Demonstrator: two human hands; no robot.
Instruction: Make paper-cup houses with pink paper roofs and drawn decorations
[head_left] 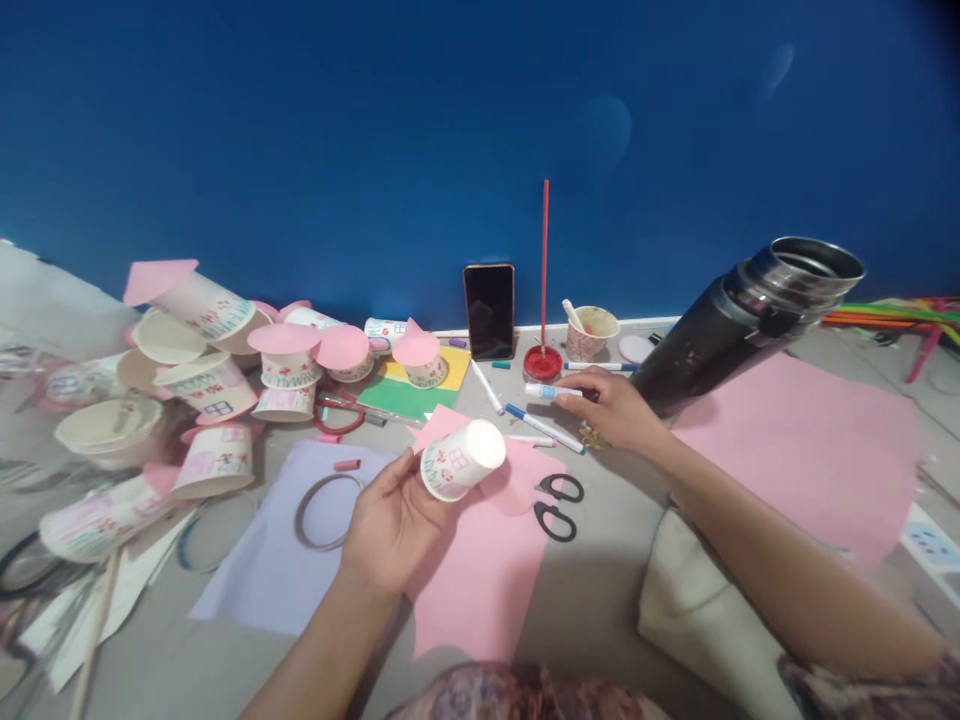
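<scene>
My left hand [397, 520] is closed around a small white paper cup [459, 462], tilted with its base up and to the right. The cup carries drawn pink windows, red flowers and green grass. My right hand [611, 405] reaches over the table and pinches a small white tube with blue print [546, 391]; its exact kind is unclear. Below that tube lie a blue-capped marker [544, 428] and a white marker [487, 388]. Under the cup spreads cut pink paper [480, 590], with black-handled scissors [559, 507] at its right edge.
Several decorated cups with pink paper roofs [285, 340] crowd the left. A phone [490, 312] leans on the blue wall. A red pot with a stick [542, 363], a brush cup [592, 335] and an uncapped black flask [735, 320] stand behind. Lilac paper [262, 560] holds a tape ring [300, 520].
</scene>
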